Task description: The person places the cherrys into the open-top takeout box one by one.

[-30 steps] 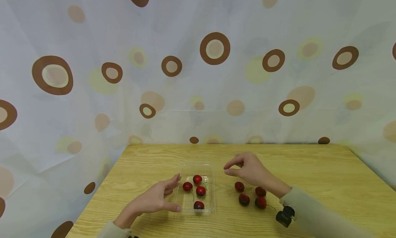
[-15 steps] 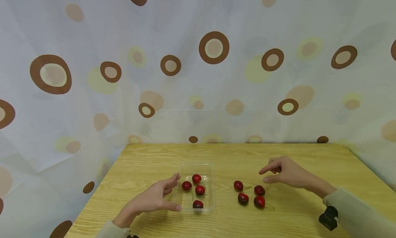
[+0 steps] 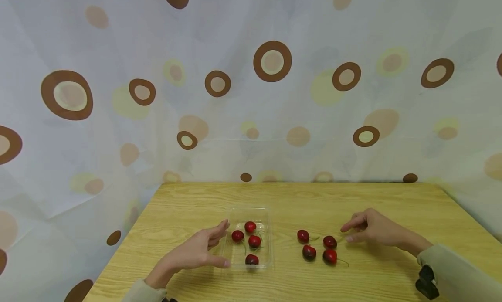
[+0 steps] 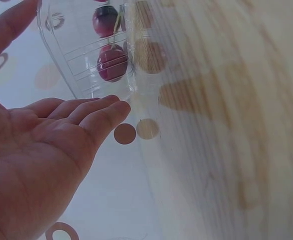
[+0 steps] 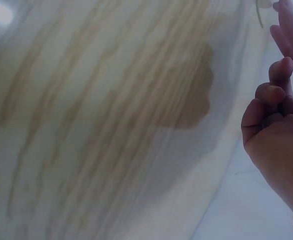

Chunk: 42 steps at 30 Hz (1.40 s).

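A clear plastic box (image 3: 269,254) on the table holds several dark red cherries, among them a cherry (image 3: 252,259) at its near end. My left hand (image 3: 196,249) is beside the box's left side, fingers extended and thumb apart; the left wrist view shows its fingertips right at the clear wall. Right of the box lies a loose group of cherries with stems. My right hand (image 3: 374,228) is low over the table beside that group's far-right cherry (image 3: 330,242). Its thumb and forefinger are slightly parted around the tip of that cherry's stem (image 5: 259,14); the other fingers are curled.
Three other loose cherries lie close by: a far-left cherry (image 3: 303,236), a near-left cherry (image 3: 309,252) and a near-right cherry (image 3: 330,256). The wooden table (image 3: 211,197) ends at a dotted cloth (image 3: 235,158) hanging behind it.
My right hand has moved right from between the box and the loose cherries, then lowered toward a cherry's stem. The left hand and the box have stayed put.
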Each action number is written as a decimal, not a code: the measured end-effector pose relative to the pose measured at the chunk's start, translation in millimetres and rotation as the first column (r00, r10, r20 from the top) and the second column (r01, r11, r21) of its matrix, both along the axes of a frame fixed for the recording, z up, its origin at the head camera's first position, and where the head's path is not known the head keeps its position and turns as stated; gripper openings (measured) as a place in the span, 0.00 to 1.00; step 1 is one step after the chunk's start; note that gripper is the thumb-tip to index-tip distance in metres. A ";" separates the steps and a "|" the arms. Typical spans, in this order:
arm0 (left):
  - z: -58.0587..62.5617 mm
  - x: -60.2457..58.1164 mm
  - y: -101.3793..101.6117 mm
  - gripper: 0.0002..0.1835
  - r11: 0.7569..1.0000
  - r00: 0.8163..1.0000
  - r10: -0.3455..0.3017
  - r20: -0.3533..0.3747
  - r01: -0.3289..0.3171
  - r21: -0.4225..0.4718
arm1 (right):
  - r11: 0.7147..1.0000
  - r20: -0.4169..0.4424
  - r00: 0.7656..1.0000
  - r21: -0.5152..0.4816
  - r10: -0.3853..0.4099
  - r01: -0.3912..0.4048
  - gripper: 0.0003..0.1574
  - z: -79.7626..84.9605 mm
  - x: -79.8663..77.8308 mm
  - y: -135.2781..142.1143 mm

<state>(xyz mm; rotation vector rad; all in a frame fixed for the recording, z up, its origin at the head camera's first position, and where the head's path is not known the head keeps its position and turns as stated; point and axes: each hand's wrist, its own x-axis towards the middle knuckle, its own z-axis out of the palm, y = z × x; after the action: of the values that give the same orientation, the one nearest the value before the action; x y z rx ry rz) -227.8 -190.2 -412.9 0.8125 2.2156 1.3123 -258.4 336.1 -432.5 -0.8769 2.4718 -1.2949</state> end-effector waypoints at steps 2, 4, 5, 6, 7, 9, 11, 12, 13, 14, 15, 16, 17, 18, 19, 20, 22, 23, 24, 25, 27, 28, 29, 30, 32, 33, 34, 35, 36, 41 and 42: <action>-0.6 0.3 0.0 0.56 1.000 1.000 0.003 0.000 -0.003 -0.002 | 1.000 0.016 1.000 0.000 -0.005 0.005 0.14 -2.2 -0.6 0.6; -1.1 0.3 -0.1 0.56 1.000 1.000 0.003 0.000 -0.003 -0.001 | 1.000 0.022 1.000 -0.001 -0.007 0.007 0.14 -3.7 -1.0 0.8; -1.4 0.2 -0.3 0.56 1.000 1.000 0.002 -0.001 -0.002 -0.001 | 1.000 0.018 1.000 -0.002 -0.003 0.003 0.14 -4.4 -1.4 0.9; -1.5 0.1 -0.5 0.56 1.000 1.000 0.003 -0.002 -0.003 0.000 | 1.000 0.018 1.000 -0.005 -0.002 0.002 0.14 -5.1 -1.7 1.0; -1.6 0.0 -0.7 0.56 1.000 1.000 0.003 -0.001 -0.003 0.001 | 1.000 0.016 1.000 -0.006 -0.001 0.001 0.14 -5.9 -2.1 1.1; -1.4 -0.3 -1.1 0.56 1.000 1.000 0.001 -0.001 -0.001 0.004 | 1.000 0.013 1.000 -0.009 0.001 -0.001 0.13 -8.0 -3.2 1.5; -1.3 -0.2 -1.3 0.56 1.000 1.000 0.000 0.000 0.000 0.006 | 1.000 0.007 1.000 -0.010 0.003 -0.003 0.12 -10.0 -4.0 1.6; -1.0 0.1 -1.4 0.56 1.000 1.000 -0.001 0.003 0.001 0.008 | 1.000 0.007 1.000 -0.011 0.004 -0.004 0.12 -11.1 -4.4 1.6; -0.7 0.4 -1.3 0.56 1.000 1.000 -0.002 0.005 0.002 0.008 | 1.000 0.004 1.000 -0.010 0.004 -0.004 0.12 -12.0 -4.5 1.6; -0.7 0.6 -1.4 0.56 1.000 1.000 -0.003 0.009 0.003 0.009 | 1.000 0.003 1.000 -0.009 0.005 -0.004 0.11 -12.9 -4.9 1.6; -0.6 0.9 -1.5 0.56 1.000 1.000 -0.003 0.014 0.003 0.010 | 1.000 0.004 1.000 -0.008 0.003 -0.003 0.11 -13.4 -4.9 1.5; -0.5 1.1 -1.5 0.56 1.000 1.000 -0.003 0.017 0.003 0.011 | 1.000 0.005 1.000 -0.008 0.002 -0.002 0.11 -13.9 -5.0 1.5; -0.4 1.2 -1.5 0.56 1.000 1.000 -0.003 0.020 0.003 0.011 | 1.000 0.010 1.000 -0.008 -0.001 0.002 0.11 -14.1 -5.0 1.4; -0.2 1.2 -1.5 0.56 1.000 1.000 -0.004 0.023 0.003 0.012 | 1.000 0.017 1.000 -0.005 -0.008 0.008 0.11 -14.2 -5.1 1.2; -0.3 1.0 -1.5 0.56 1.000 1.000 -0.004 0.023 0.004 0.013 | 1.000 0.021 1.000 -0.003 -0.014 0.014 0.10 -14.0 -5.2 1.0; -0.4 0.8 -1.5 0.56 1.000 1.000 -0.004 0.025 0.004 0.015 | 1.000 0.024 1.000 -0.001 -0.019 0.020 0.10 -13.7 -5.2 0.7; -0.1 0.3 -1.2 0.55 1.000 1.000 -0.005 0.023 0.005 0.014 | 1.000 0.027 0.999 0.002 -0.029 0.029 0.10 -12.7 -5.0 0.1; -0.1 -0.1 -1.1 0.55 1.000 1.000 -0.006 0.023 0.006 0.014 | 0.999 0.027 0.999 0.004 -0.032 0.032 0.10 -12.4 -5.0 -0.1; 0.0 -0.2 -1.0 0.55 1.000 1.000 -0.007 0.023 0.007 0.014 | 1.000 0.024 0.999 0.004 -0.031 0.031 0.10 -12.2 -4.8 -0.2; 0.4 -0.2 -0.9 0.55 1.000 1.000 -0.008 0.022 0.008 0.014 | 1.000 0.023 0.999 0.003 -0.030 0.030 0.10 -12.1 -4.4 -0.4; 1.1 -0.1 -0.7 0.55 1.000 1.000 -0.011 0.020 0.010 0.013 | 1.000 0.017 1.000 0.000 -0.025 0.025 0.09 -12.2 -3.8 -0.4; 1.1 -0.1 -0.7 0.56 1.000 1.000 -0.012 0.019 0.011 0.013 | 1.000 0.017 1.000 -0.001 -0.024 0.024 0.09 -12.3 -3.4 -0.4; 1.2 -0.1 -0.7 0.56 1.000 1.000 -0.013 0.018 0.013 0.014 | 1.000 0.013 1.000 -0.002 -0.023 0.023 0.09 -12.4 -3.1 -0.5; 1.3 -0.1 -0.6 0.56 1.000 1.000 -0.015 0.016 0.014 0.014 | 1.000 0.013 1.000 -0.004 -0.023 0.023 0.09 -12.4 -2.8 -0.7; 0.8 -0.4 -0.7 0.55 1.000 1.000 -0.018 0.014 0.018 0.015 | 1.000 0.010 1.000 -0.006 -0.023 0.023 0.09 -12.3 -2.6 -1.1; 0.4 -0.7 -0.8 0.55 1.000 1.000 -0.019 0.013 0.019 0.016 | 1.000 0.010 1.000 -0.004 -0.027 0.027 0.08 -12.4 -2.5 -1.4; -0.1 -1.0 -0.8 0.55 1.000 1.000 -0.021 0.012 0.021 0.017 | 1.000 0.007 1.000 -0.005 -0.027 0.027 0.08 -12.4 -2.7 -1.5; -0.5 -1.2 -0.8 0.56 1.000 1.000 -0.019 0.013 0.019 0.015 | 1.000 0.003 1.000 -0.005 -0.026 0.026 0.08 -12.6 -3.1 -1.6; -0.6 -1.2 -0.8 0.56 1.000 1.000 -0.018 0.012 0.018 0.014 | 1.000 -0.002 1.000 -0.004 -0.024 0.024 0.08 -13.0 -3.6 -1.6; 0.6 -0.7 -0.8 0.56 1.000 1.000 -0.016 0.015 0.016 0.014 | 1.000 -0.026 1.000 -0.004 -0.017 0.017 0.06 -13.2 -5.1 -1.9; 1.0 -0.6 -0.8 0.56 1.000 1.000 -0.019 0.014 0.018 0.016 | 1.000 -0.028 0.999 -0.005 -0.017 0.017 0.06 -12.8 -5.0 -2.2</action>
<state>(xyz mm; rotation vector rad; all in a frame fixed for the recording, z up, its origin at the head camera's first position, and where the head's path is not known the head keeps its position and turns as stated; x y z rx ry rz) -228.4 -191.0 -411.9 0.8251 2.1845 1.3243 -263.4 333.9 -445.4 -0.8829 2.5037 -1.3028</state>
